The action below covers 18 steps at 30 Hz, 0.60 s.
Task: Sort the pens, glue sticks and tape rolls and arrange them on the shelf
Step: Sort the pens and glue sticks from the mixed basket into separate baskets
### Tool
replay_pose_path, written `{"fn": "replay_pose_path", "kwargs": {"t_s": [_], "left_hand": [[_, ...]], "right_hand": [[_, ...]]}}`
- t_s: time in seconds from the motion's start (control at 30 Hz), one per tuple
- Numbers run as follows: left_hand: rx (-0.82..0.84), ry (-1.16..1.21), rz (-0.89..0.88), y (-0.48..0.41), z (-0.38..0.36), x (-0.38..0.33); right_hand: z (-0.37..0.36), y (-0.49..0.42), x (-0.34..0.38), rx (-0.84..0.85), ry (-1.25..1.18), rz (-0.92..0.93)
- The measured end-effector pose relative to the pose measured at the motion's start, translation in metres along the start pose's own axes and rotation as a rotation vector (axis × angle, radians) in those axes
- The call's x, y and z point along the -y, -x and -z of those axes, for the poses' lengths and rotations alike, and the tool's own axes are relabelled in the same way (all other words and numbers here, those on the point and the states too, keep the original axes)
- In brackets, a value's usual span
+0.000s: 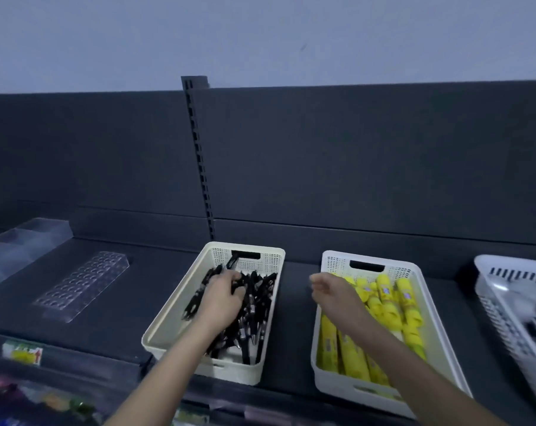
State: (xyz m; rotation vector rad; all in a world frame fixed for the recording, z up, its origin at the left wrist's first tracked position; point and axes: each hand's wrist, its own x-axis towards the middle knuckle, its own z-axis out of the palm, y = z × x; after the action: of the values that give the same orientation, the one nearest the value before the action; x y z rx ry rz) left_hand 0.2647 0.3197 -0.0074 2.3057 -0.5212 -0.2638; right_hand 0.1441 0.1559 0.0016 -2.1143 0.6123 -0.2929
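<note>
In the head view, a dark shelf [107, 318] is seen from above, with three baskets set side by side on it. The pens [254, 309], black and piled loosely, are held in the cream pen basket [171, 318] at the middle. The left hand [222, 298] is lowered into this basket, and its fingers [237, 289] are curled over and clasped round a bunch of the pens near the far end.

The glue sticks [383, 299], yellow and laid lengthwise, are kept in the glue basket [435, 327] just to the right, apart from the pen basket. The right hand [334, 295] is held above the near-left part of that basket, with its fingers loosely bent toward the left. Whether anything is pinched in it cannot be told, because of blur.

A third basket [506, 302], white and slatted, is cut off at the right edge; its dark contents are too blurred to be named.

A clear holder [82, 281] with rows of round holes is laid flat on the shelf well to the left, and a slotted post [202, 161] is fixed upright behind the pen basket.
</note>
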Motion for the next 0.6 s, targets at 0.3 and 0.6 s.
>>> {"fn": "replay_pose_path", "kwargs": {"t_s": [0.3, 0.6], "left_hand": [[0.102, -0.184, -0.384, 0.025, -0.081, -0.088], [0.220, -0.156, -0.559, 0.076, -0.197, -0.210]], "right_hand": [[0.091, 0.047, -0.059, -0.115, 0.563, 0.008], [0.238, 0.120, -0.160, -0.251, 0.631, -0.086]]}}
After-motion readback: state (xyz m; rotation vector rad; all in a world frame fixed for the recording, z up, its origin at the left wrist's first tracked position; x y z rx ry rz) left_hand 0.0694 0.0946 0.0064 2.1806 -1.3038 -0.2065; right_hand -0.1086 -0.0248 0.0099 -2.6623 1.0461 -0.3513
